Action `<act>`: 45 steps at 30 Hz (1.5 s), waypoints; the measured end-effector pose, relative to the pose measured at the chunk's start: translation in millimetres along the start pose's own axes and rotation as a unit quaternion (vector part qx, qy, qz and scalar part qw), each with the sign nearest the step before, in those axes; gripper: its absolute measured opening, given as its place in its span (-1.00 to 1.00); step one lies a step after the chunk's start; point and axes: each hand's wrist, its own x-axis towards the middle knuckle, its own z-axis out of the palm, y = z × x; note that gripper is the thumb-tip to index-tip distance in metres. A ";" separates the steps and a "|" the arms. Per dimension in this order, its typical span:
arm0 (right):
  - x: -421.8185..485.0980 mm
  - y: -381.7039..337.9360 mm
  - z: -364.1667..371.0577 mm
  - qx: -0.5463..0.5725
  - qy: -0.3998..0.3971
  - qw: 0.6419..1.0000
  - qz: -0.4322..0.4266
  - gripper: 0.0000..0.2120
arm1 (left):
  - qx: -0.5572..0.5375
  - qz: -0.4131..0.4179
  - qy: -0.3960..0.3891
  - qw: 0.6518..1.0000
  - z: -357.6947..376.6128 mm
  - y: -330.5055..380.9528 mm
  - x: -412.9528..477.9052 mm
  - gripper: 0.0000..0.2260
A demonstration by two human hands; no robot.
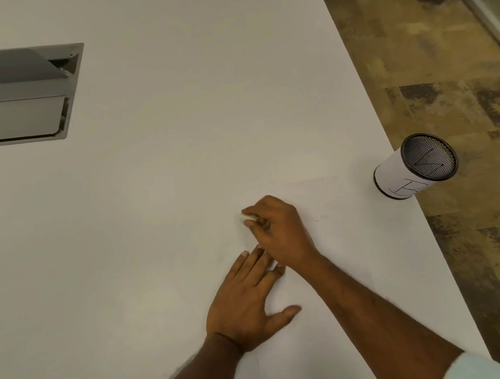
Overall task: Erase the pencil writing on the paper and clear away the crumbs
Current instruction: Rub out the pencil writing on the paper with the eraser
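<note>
I get dim, warm, even light across the flat white tabletop [154,196]. Faint, soft shadows hug the left hand [245,302] and the right hand [278,231]. The whole picture is soft, and the small white block eraser [248,217] pinched by the right hand looks smeared. The table's edge bows slightly towards the corners.

text | mesh cup [413,167], white wrap: handwritten letter, maybe "R", partly hidden | paper [332,201]: faint pencil marks, unreadable
</note>
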 end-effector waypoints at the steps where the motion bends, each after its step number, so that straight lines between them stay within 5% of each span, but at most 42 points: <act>1: 5.1 3.0 3.7 -0.022 -0.004 1.000 -0.005 -0.83 | 0.002 -0.003 -0.004 1.000 0.6 -0.3 0.1 -0.36; 9: 31.3 10.3 3.2 -0.032 0.098 0.994 0.047 -0.86 | 0.010 -0.008 -0.005 1.000 -0.4 0.1 1.8 -0.35; 14: 18.6 5.9 6.4 -0.048 -0.027 0.998 -0.011 -0.84 | 0.002 -0.010 0.005 1.000 0.4 -0.7 1.5 -0.35; 21: 41.3 7.4 1.7 -0.016 0.057 0.997 0.046 -0.87 | -0.010 -0.006 0.000 1.000 -1.5 -0.4 1.9 -0.35; 26: 11.4 5.5 -6.4 -0.010 -0.060 0.998 0.017 -0.84 | -0.013 -0.005 0.013 1.000 0.5 -0.8 1.6 -0.36; 33: 42.6 9.6 -1.8 -0.035 0.033 0.998 0.044 -0.84 | 0.000 -0.011 -0.010 1.000 -0.7 -0.2 2.1 -0.35; 39: 3.2 5.0 -11.9 -0.024 -0.077 0.996 0.038 -0.83 | -0.003 -0.009 0.009 1.000 1.2 -0.9 0.7 -0.35; 45: 34.5 8.3 -1.2 -0.076 -0.002 0.997 0.028 -0.82 | -0.001 -0.005 -0.004 1.000 -1.2 0.5 2.2 -0.36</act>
